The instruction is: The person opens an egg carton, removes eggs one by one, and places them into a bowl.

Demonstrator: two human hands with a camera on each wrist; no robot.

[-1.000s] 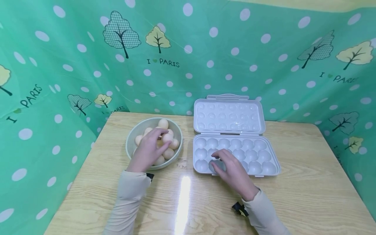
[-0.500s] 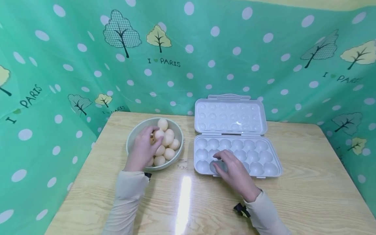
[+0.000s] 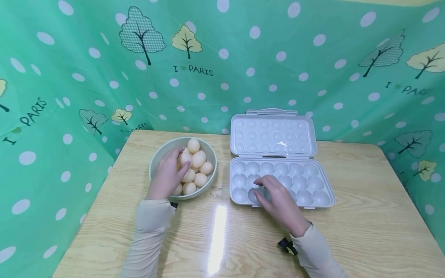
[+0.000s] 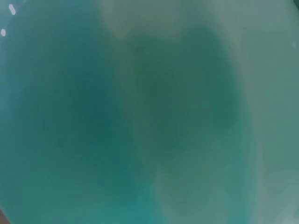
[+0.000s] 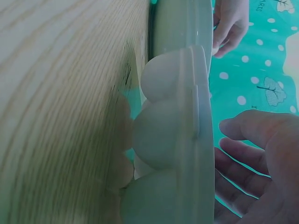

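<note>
My left hand (image 3: pixel 167 173) reaches into a pale green round bowl (image 3: pixel 154 154) at the left of the table. Its thumb and fingers curl about a cream-coloured egg (image 3: pixel 185 159) among several others, such as one egg (image 3: pixel 193 146) by the far rim. To the right lies a pale grey plastic egg box (image 3: pixel 240 202) with rows of round cups and its lid (image 3: pixel 272 137) raised behind. My right hand (image 3: pixel 281 200) hovers over the box's near cups, fingers loosely bent and thumb apart, with no egg between them. In the right wrist view that hand (image 5: pixel 266 163) is beside the box's side wall (image 5: pixel 196 140).
Both things stand on a light wooden table (image 3: pixel 194 239) with a bright strip of reflected light. Green dotted cloth (image 3: pixel 222 85) hangs behind and at the sides. The left wrist view shows only a blurred green surface (image 4: pixel 187 93).
My left hand has drawn back slightly left within the bowl, and the egg at its fingertips has shifted left with it. My right hand stays over the box. The head view has tilted a little.
</note>
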